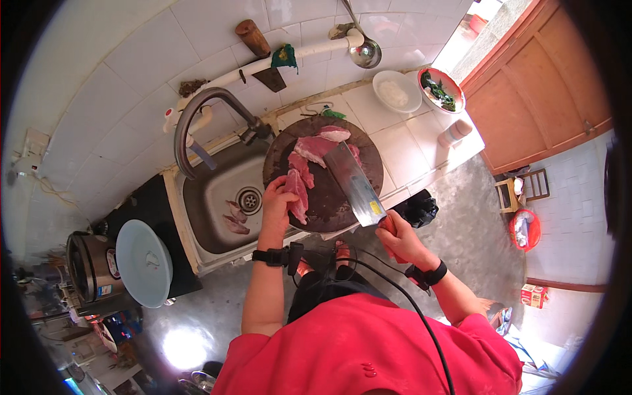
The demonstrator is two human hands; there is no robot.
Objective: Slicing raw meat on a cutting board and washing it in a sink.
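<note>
A round dark wooden chopping board [328,197] lies partly over the right side of the sink. Several pieces of raw meat rest on it, the larger one [314,149] towards the back. My left hand [277,202] has its fingers on a long strip of raw meat [296,195] at the board's left edge. In my right hand [402,236] is the wooden handle of a cleaver [354,185]. Its broad blade lies slanted over the right part of the board, with the far end by the larger meat piece.
The steel sink [217,197] holds several meat scraps [236,219] near the drain; a curved faucet [185,128] arches over it. A white bowl [396,91], a red-rimmed bowl of greens [441,90] and a jar [454,133] stand right. Left are a pale blue basin [143,264] and a cooker [94,266].
</note>
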